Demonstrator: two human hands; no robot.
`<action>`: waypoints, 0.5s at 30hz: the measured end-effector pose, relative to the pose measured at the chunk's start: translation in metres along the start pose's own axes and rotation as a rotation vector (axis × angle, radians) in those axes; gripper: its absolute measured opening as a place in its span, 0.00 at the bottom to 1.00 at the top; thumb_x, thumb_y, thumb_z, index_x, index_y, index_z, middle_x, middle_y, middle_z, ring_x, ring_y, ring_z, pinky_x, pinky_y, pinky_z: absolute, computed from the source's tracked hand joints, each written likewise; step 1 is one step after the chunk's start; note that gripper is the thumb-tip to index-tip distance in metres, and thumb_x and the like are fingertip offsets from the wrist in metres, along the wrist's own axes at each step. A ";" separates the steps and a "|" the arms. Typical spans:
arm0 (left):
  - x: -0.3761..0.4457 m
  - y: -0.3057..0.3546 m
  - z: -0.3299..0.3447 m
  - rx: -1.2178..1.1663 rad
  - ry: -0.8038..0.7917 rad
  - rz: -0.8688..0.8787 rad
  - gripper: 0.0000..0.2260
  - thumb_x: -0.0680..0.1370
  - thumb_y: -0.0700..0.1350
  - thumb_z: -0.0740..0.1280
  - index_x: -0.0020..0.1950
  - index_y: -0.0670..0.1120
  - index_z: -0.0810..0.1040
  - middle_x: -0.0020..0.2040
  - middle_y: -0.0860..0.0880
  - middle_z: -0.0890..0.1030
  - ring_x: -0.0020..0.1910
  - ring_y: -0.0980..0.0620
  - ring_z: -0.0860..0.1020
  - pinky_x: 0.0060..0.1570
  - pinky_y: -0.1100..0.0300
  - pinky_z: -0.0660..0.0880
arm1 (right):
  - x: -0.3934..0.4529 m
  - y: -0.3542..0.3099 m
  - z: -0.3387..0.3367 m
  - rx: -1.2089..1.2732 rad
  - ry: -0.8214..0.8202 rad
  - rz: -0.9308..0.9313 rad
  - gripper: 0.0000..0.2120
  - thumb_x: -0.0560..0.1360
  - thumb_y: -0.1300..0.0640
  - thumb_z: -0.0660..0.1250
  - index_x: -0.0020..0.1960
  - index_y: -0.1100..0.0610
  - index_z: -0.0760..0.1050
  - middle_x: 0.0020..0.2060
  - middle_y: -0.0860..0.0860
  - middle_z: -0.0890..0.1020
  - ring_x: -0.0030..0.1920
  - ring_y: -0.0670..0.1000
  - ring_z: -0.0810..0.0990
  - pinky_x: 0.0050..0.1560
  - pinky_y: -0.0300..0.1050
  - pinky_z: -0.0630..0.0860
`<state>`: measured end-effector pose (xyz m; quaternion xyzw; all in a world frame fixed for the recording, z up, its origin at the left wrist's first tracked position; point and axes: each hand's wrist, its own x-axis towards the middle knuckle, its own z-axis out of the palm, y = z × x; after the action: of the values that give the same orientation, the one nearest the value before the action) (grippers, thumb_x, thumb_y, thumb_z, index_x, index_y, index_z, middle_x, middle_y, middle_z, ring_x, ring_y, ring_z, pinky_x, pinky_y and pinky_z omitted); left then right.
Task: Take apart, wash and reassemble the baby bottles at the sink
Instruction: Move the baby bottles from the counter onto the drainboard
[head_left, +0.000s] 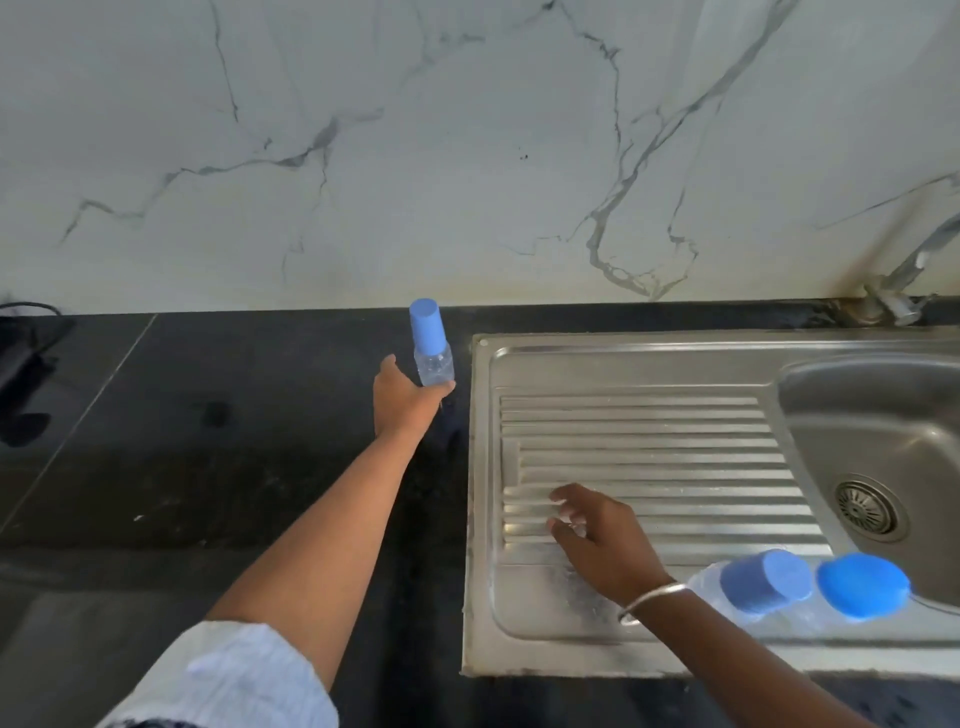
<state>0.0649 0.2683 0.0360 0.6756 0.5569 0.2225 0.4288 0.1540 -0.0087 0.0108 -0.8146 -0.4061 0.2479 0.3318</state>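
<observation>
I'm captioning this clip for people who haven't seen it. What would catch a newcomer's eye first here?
Blue caps against dark counter and steel: the left hand grips an upright bottle on the black counter, just left of the sink's ribbed drainboard. Two more blue-capped bottles stand at the drainboard's near right, while the right hand hovers over the ribs, fingers loosely spread, holding nothing.

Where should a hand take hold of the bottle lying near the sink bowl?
Probably round the clear body of the lying bottle, from above. It lies on its side on the drainboard, and its blue cap points toward the bowl, beside a second blue cap.
</observation>
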 end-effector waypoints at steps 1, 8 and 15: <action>0.008 0.002 0.001 -0.010 -0.015 0.005 0.46 0.70 0.51 0.79 0.80 0.46 0.56 0.76 0.44 0.66 0.73 0.43 0.68 0.68 0.45 0.69 | -0.002 0.003 0.002 -0.001 -0.005 0.020 0.11 0.75 0.51 0.68 0.58 0.45 0.76 0.46 0.41 0.81 0.46 0.39 0.79 0.47 0.31 0.74; 0.031 0.010 0.015 0.032 -0.073 0.155 0.25 0.74 0.50 0.75 0.67 0.46 0.69 0.57 0.49 0.76 0.57 0.50 0.78 0.45 0.60 0.73 | -0.006 0.008 0.004 0.019 0.040 0.098 0.11 0.75 0.52 0.69 0.57 0.44 0.76 0.45 0.41 0.80 0.44 0.36 0.79 0.44 0.24 0.70; -0.023 0.012 0.013 -0.042 -0.240 0.290 0.17 0.75 0.53 0.74 0.59 0.52 0.72 0.52 0.54 0.78 0.52 0.54 0.79 0.46 0.59 0.78 | -0.014 -0.004 0.002 0.055 0.072 0.098 0.18 0.75 0.52 0.69 0.64 0.44 0.73 0.48 0.41 0.80 0.46 0.41 0.81 0.50 0.38 0.78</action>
<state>0.0755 0.2425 0.0427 0.7614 0.3937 0.2115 0.4697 0.1428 -0.0180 0.0147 -0.8323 -0.3467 0.2455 0.3560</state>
